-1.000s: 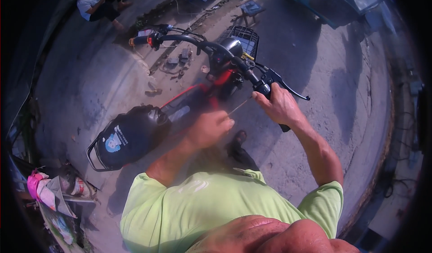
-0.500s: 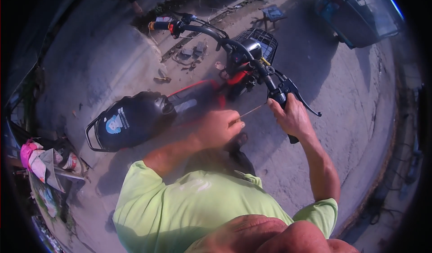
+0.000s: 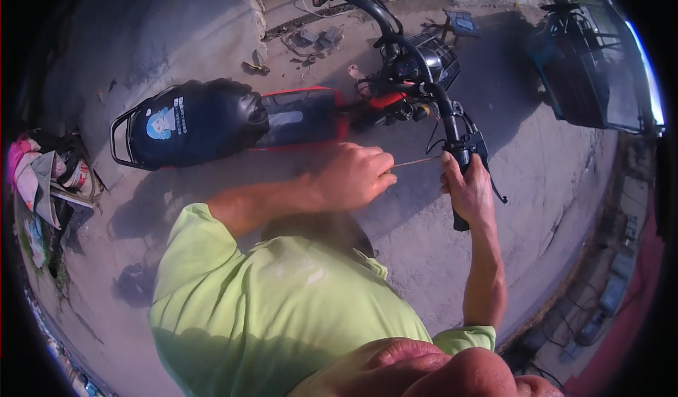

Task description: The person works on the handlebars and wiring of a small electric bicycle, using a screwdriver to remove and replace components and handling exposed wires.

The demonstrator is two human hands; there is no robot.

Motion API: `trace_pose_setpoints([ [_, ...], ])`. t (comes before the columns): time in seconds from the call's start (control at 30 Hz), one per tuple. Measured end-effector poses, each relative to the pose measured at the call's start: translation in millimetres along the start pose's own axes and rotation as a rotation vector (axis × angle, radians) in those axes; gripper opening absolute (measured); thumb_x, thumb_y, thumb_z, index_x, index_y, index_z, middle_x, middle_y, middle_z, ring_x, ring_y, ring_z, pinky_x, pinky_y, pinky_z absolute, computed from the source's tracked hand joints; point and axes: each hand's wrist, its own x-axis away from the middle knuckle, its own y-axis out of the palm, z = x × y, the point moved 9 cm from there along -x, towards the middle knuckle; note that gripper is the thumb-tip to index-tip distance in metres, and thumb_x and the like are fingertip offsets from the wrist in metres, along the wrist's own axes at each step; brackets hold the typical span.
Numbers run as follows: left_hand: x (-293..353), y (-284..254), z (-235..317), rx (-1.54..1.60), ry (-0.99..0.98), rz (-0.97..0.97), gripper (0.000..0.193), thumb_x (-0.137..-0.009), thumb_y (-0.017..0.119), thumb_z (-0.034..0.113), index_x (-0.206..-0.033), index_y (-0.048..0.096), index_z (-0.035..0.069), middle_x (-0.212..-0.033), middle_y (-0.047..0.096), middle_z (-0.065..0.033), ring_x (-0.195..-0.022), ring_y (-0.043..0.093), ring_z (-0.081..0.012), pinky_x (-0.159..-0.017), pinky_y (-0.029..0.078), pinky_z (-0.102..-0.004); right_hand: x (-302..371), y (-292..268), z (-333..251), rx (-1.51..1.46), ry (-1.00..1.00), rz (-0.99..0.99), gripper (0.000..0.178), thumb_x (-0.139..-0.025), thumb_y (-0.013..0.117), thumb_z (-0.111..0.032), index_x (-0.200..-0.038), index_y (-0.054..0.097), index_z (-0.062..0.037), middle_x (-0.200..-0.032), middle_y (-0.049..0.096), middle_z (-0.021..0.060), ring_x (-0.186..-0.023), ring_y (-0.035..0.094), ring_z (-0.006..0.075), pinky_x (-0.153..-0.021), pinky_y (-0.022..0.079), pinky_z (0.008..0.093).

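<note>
- A thin rod (image 3: 418, 162) is clenched in the left hand (image 3: 353, 178).
- Handlebar (image 3: 443, 105) clasped by curled right hand (image 3: 470, 191).
- Beyond handlebar, wire basket (image 3: 452, 61) mounted, contents unclear.
- Leftward, seat (image 3: 219, 130) printed: cartoon (image 3: 161, 123), lettering (image 3: 179, 117).

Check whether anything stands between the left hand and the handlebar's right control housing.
Only the thin rod spans the gap from the left hand, with the right hand close to its far end, by the control housing. Nothing else visible intervenes.
</note>
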Motion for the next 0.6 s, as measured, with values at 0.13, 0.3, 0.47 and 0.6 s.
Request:
trace_pose_setpoints([
  [0.13,1.9,2.2,-4.0,-0.064,0.019,-0.021,0.023,-0.090,0.075,0.025,-0.084,0.063,0.007,-0.079,0.066,-0.0123,-0.073,0.068,-0.0341,-0.066,0.053,-0.0467,0.1,1.4,-5.0,-0.018,0.032,-0.040,0.060,-0.099,0.062,-0.062,-0.091,0.053,-0.0029,-0.075,0.068,0.0118,-0.069,0.070,0.0234,-0.064,0.056,0.0386],
  [0.3,-0.3,2.1,-7.1,0.132,-0.103,-0.142,0.024,-0.091,0.075,0.022,-0.085,0.064,0.002,-0.081,0.066,-0.0134,-0.076,0.067,-0.0349,-0.069,0.052,-0.0437,1.9,-0.2,-2.7,-0.001,0.035,-0.027,0.059,-0.100,0.062,-0.061,-0.089,0.053,-0.0038,-0.074,0.069,0.0117,-0.068,0.071,0.0234,-0.063,0.056,0.0383],
  [0.47,-5.2,-1.5,-6.7,0.283,-0.134,-0.210,0.024,-0.092,0.075,0.023,-0.088,0.066,0.001,-0.083,0.067,-0.0142,-0.077,0.068,-0.0355,-0.070,0.052,-0.0441,0.9,-1.0,-6.4,-0.024,0.011,-0.005,0.059,-0.100,0.062,-0.060,-0.088,0.054,-0.0032,-0.075,0.070,0.0122,-0.069,0.072,0.0236,-0.064,0.057,0.0386],
  [0.6,-2.2,-0.2,-8.8,0.188,-0.032,-0.084,0.022,-0.090,0.076,0.021,-0.084,0.065,0.002,-0.079,0.065,-0.0129,-0.074,0.066,-0.0346,-0.069,0.050,-0.0430,-0.3,-0.1,-5.3,0.013,0.030,-0.024,0.060,-0.100,0.061,-0.061,-0.089,0.054,-0.0025,-0.077,0.070,0.0135,-0.069,0.072,0.0243,-0.065,0.057,0.0397],
])
